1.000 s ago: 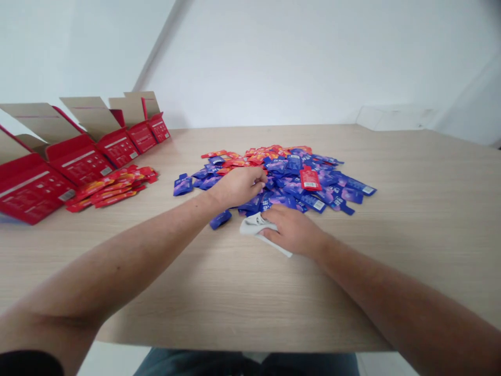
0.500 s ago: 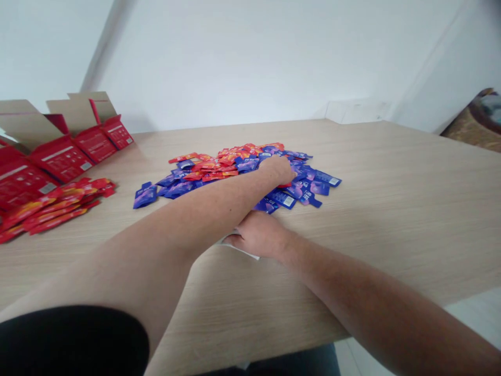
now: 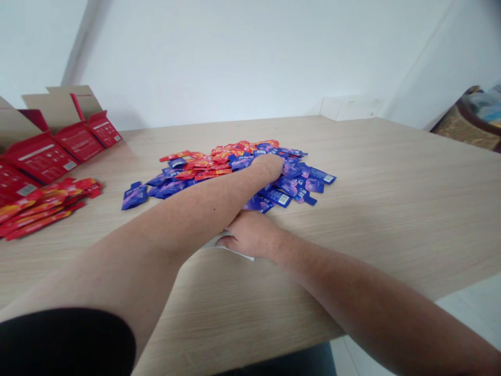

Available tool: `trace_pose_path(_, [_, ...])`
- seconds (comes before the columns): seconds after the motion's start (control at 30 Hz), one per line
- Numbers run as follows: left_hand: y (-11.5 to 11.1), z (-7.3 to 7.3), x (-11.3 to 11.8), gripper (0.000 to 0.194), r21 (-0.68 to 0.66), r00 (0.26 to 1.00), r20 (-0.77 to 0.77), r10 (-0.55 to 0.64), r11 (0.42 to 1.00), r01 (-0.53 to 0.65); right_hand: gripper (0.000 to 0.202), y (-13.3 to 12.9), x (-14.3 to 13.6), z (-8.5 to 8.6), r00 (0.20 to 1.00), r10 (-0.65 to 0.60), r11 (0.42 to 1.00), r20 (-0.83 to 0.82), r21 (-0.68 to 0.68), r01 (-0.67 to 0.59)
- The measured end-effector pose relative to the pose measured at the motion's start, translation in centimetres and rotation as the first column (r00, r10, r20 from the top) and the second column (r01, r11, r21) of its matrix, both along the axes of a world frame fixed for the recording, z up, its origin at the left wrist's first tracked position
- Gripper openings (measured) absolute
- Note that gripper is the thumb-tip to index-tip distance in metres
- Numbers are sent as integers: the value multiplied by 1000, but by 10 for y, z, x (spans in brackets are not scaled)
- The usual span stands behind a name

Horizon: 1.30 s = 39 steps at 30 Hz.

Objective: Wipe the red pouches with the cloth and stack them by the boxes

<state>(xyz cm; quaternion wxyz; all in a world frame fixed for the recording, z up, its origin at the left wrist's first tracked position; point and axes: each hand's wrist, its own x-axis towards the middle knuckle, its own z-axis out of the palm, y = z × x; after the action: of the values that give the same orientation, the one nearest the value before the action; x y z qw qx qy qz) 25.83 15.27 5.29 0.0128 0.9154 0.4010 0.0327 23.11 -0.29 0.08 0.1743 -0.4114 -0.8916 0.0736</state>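
My left hand (image 3: 267, 166) is over the heap of blue and purple sachets (image 3: 279, 197) and red-orange sachets (image 3: 227, 153). Its fingers point away and are hidden behind the back of the hand, so whether they hold a sachet cannot be seen. Below my left forearm, my right hand (image 3: 252, 234) is closed on a flat white sheet (image 3: 243, 254), thumb on top. The sheet is mostly covered by the hand and forearm; whether it is paper or a bag is unclear. A single blue sachet (image 3: 135, 196) lies at the heap's left end.
Open red cartons (image 3: 45, 156) with raised flaps stand in a row at the left. A stack of red sachets (image 3: 50, 209) lies in front of them. The wooden table (image 3: 391, 183) meets a white wall behind; a patterned chair (image 3: 462, 117) is at far right.
The view has turned slightly, shifting the cartons and heap left. My left hand has curled further over the sachets, and the red patch beside it no longer shows. My right hand stays on the sheet.
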Motion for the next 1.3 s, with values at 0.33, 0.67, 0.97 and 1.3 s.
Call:
trace_pose_path(0.33, [-23,11,-140,26,-381,716,613,334,919,-102,25,-5,6,3,1000,29,999,0,-29,-29])
trace_pose_path(0.67, [-106,-49,-244,10,-828,75,558,827,548,114,23,5,21,-1,964,-267,963,-16,-37,266])
trace_pose_path(0.97, [-131,-72,-230,18,-681,238,691,683,725,-104,22,11,34,12,893,-422,898,-157,59,435])
trace_pose_path(1.3, [-142,-68,-234,22,-723,433,646,628,686,83,15,-15,24,18,975,-193,945,-108,249,214])
